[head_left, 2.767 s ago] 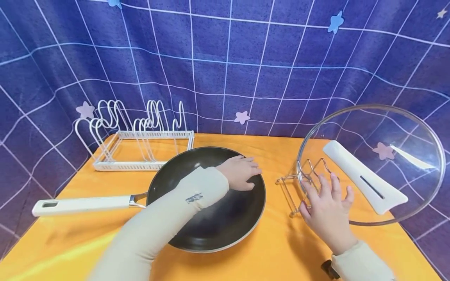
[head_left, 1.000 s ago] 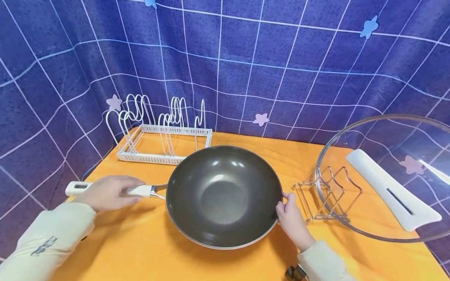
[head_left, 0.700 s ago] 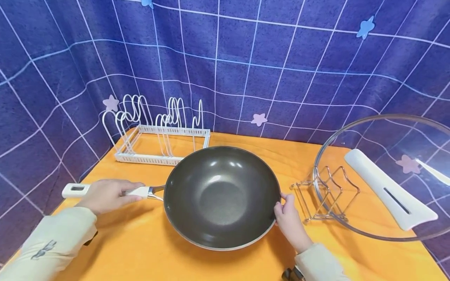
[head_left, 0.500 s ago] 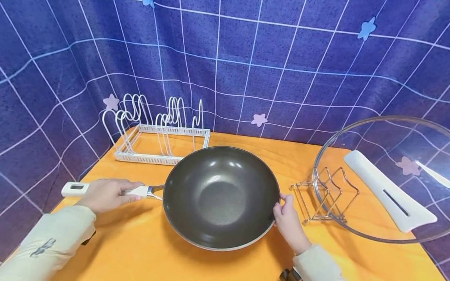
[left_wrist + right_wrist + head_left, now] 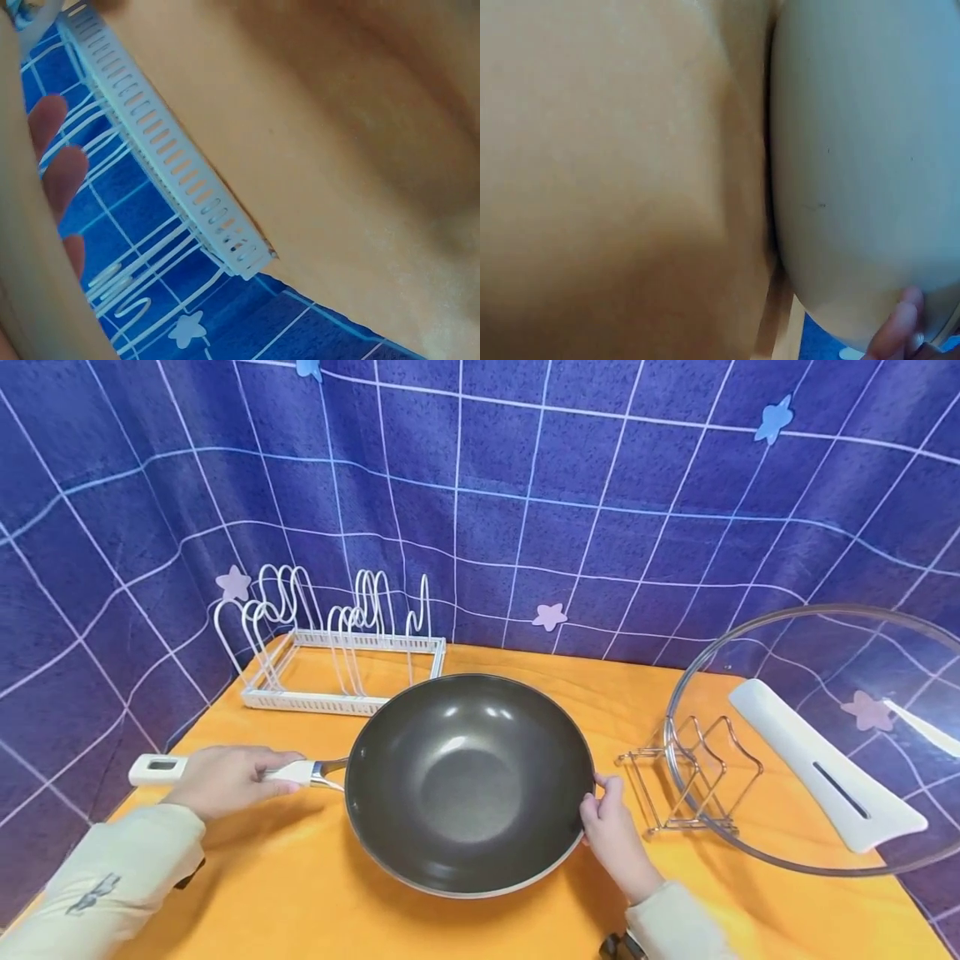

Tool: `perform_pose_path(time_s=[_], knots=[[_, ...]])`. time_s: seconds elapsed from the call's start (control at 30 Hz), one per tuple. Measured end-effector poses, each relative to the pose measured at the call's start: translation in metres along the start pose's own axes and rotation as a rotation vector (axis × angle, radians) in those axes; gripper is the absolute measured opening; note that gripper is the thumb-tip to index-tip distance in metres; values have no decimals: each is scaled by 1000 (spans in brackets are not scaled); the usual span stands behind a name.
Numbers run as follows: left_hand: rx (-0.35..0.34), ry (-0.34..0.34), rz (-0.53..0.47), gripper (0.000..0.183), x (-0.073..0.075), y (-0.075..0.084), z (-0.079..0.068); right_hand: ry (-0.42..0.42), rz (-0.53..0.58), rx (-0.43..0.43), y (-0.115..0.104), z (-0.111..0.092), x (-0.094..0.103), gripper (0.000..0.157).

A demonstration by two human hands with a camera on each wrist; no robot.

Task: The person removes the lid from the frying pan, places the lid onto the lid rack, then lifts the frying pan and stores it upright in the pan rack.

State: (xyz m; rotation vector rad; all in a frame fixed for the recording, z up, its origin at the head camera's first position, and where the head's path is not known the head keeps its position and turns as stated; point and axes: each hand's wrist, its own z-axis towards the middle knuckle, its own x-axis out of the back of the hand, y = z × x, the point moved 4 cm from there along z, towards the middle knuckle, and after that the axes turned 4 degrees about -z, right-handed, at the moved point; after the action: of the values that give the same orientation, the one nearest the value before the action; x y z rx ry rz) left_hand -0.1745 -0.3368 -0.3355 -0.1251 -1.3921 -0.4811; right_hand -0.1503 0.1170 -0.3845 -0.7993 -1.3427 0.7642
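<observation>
A wok point(image 5: 472, 793) with a dark inside and a long white handle point(image 5: 292, 772) sits in the middle of the orange tabletop. My left hand point(image 5: 232, 779) grips that handle from above. At the wok's right rim, my right hand point(image 5: 613, 831) pinches the edge, thumb on the inner side. The right wrist view shows the wok's cream outer wall point(image 5: 855, 165) with fingertips point(image 5: 900, 322) against it. In the left wrist view, several fingers point(image 5: 64, 176) show past the pale handle.
Behind the wok's left side stands a white dish rack point(image 5: 315, 700). To the right, a glass lid point(image 5: 787, 868) with a white handle point(image 5: 825, 764) stands upright in a small wire rack point(image 5: 693, 822). A blue grid-patterned curtain point(image 5: 495, 510) hangs behind the table.
Since the earliest frame, my left hand has gone from over the wok to its handle, and my right hand from beside the wire rack to the wok's rim. Lately both hold still.
</observation>
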Motion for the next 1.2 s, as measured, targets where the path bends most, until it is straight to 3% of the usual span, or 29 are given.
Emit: perform_pose_path(time_s=[0.13, 0.3, 0.47, 0.7, 0.97, 1.2], knots=[[17, 11, -11, 48, -5, 4, 2, -23, 67, -21, 1, 0, 7, 40], [48, -9, -18, 48, -2, 4, 8, -13, 148, -80, 3, 1, 7, 28], [37, -13, -7, 46, 5, 5, 11, -17, 143, -105, 4, -1, 3, 15], [81, -9, -29, 49, 8, 4, 3, -56, 120, -63, 1, 4, 2, 9], [144, -14, -73, 44, 8, 8, -4, -113, 102, -100, 3, 13, 3, 17], [164, -3, -85, 45, 4, 12, -6, -134, 39, -62, 2, 19, 10, 15]])
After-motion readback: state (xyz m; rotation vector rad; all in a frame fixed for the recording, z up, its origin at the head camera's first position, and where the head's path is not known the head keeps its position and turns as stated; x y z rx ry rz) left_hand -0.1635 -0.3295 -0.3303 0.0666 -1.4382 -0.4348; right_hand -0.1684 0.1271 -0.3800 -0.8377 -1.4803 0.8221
